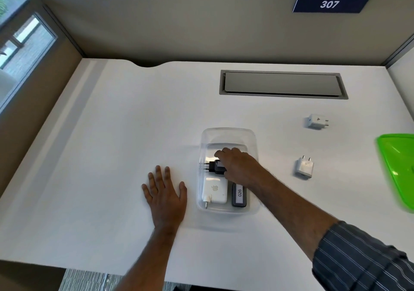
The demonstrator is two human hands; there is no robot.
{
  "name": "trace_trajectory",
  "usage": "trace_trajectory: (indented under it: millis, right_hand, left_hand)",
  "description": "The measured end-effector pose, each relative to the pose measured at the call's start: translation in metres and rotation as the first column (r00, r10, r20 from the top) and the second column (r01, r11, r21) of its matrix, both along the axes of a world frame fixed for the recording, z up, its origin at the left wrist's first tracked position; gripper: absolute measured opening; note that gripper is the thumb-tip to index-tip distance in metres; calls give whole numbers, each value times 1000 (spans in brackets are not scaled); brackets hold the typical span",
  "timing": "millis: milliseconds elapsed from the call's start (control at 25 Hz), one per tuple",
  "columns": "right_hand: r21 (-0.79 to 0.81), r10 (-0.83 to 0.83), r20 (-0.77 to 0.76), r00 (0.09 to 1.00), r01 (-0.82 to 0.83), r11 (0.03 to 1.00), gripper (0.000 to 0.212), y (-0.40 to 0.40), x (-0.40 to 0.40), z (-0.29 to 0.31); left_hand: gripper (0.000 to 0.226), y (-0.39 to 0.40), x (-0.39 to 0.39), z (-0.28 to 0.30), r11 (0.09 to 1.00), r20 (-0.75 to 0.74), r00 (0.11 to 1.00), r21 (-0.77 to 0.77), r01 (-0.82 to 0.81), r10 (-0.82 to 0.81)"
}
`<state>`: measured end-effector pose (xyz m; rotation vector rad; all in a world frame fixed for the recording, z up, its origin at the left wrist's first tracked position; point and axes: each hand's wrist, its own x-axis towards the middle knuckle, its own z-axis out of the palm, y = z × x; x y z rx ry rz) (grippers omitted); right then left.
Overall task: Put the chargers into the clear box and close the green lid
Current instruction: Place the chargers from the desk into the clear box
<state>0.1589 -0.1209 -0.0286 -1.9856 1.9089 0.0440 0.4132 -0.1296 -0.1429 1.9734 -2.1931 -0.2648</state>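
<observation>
The clear box [228, 133] stands on the white desk, lid off. Inside it my right hand [238, 164] is closed around a black charger [212, 167] whose prongs point left. Nearer me in the box lie a white square charger [214, 189] and a dark charger labelled 026 [239, 195]. My left hand [164, 194] rests flat on the desk just left of the box, fingers spread, holding nothing. Two small white chargers lie on the desk to the right, one farther back [317, 121] and one nearer [304, 167]. The green lid [397, 167] lies at the right edge.
A grey cable hatch [283, 84] is set into the desk behind the box. Beige partition walls [179, 26] enclose the back and left, with a sign reading 307 [329, 4]. The desk's front edge [67, 266] runs just below my forearms.
</observation>
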Motion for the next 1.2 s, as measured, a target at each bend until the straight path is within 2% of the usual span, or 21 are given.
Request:
trace_trajectory:
  millis: [80,160,280,360,480,680,960,1200]
  right_hand:
    - [-30,-74,162,984,80,996,48,1,-9,13]
    - [-162,-136,311,941,194,968,41,4,-24,30]
    - [-422,-170,388,906,339,840,26,15,-54,50]
    - [-477,-229,444,866,445,758,22,27,-78,54]
    - [-384,-375,496,783,585,715,19,50,-114,45]
    - [-114,-607,385,695,689,716,26,96,-153,14]
    - [-16,-692,144,708,700,714,60,128,-162,-12]
    - [-17,-646,132,752,653,757,57,136,-165,-27]
  left_hand:
    - [71,0,0,1,1000,5,1000,7,3,-3]
    - [71,0,-1,2,1000,6,1000,12,4,-4]
    - [71,0,-2,4,1000,-1,1000,19,3,-3]
    - [72,1,-3,5,1000,-1,1000,18,5,-5]
    - [72,1,-3,5,1000,-6,1000,15,8,-8]
    - [72,1,-1,2,1000,4,1000,16,9,-9]
    - [73,-1,1,-1,1000,8,1000,25,0,0]
    - [74,-1,1,2,999,-5,1000,36,-5,5]
